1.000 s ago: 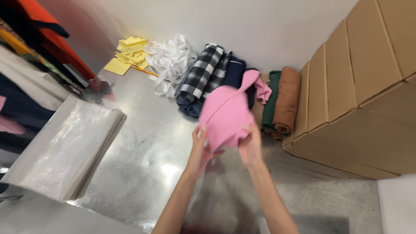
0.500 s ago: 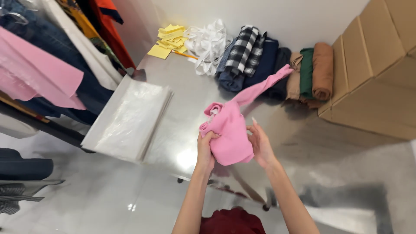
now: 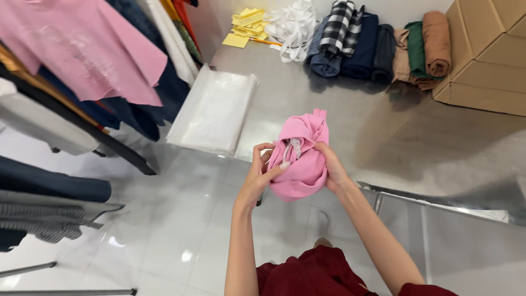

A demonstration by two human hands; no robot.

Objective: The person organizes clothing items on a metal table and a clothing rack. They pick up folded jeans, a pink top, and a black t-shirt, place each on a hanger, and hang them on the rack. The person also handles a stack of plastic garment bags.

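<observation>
The right hand (image 3: 333,167) lies mostly behind the pink bundle (image 3: 301,159), so its fingers cannot be seen. The left hand (image 3: 262,170) hides the bundle's near left side, and a small white piece (image 3: 294,147) tucked in its folds is too small to tell. The boxes (image 3: 487,49) run off the right edge. The hanging clothes (image 3: 82,49) are cut by the left and top edges. The far rolled fabrics (image 3: 378,44) overlap, hiding each other's sides.

metal table (image 3: 339,118) | clear bags (image 3: 215,109) | yellow papers (image 3: 245,23) | rolled garments (image 3: 378,44) | cardboard boxes (image 3: 487,55)
</observation>
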